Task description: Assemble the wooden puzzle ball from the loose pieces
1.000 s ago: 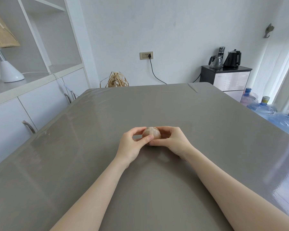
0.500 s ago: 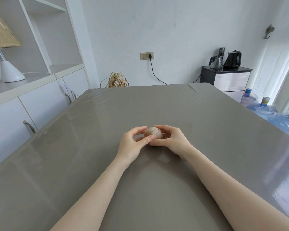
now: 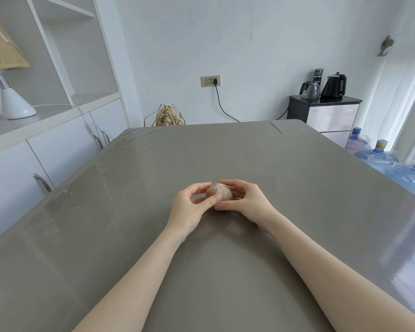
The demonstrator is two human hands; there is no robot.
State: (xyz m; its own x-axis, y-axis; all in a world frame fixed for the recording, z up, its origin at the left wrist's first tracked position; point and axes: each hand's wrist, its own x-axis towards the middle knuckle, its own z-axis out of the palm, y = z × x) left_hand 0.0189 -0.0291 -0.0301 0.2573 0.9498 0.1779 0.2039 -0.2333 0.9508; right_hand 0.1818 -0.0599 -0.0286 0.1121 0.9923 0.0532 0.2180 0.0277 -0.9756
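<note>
Both forearms reach over the grey table (image 3: 106, 248). The left hand (image 3: 189, 209) and right hand (image 3: 247, 202) curl fingers and thumbs round the wooden ball (image 3: 219, 192), gripping it between them, mid-table. Far left, a lamp (image 3: 7, 92) on a shelf; far right, water bottles (image 3: 381, 156) and kettles (image 3: 334, 85).

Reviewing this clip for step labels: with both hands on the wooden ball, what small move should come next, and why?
Probably a gentle squeeze to seat the pieces. The round light-wood puzzle ball looks fully formed, no loose pieces show on the grey table, and the left hand and right hand both grip it.
</note>
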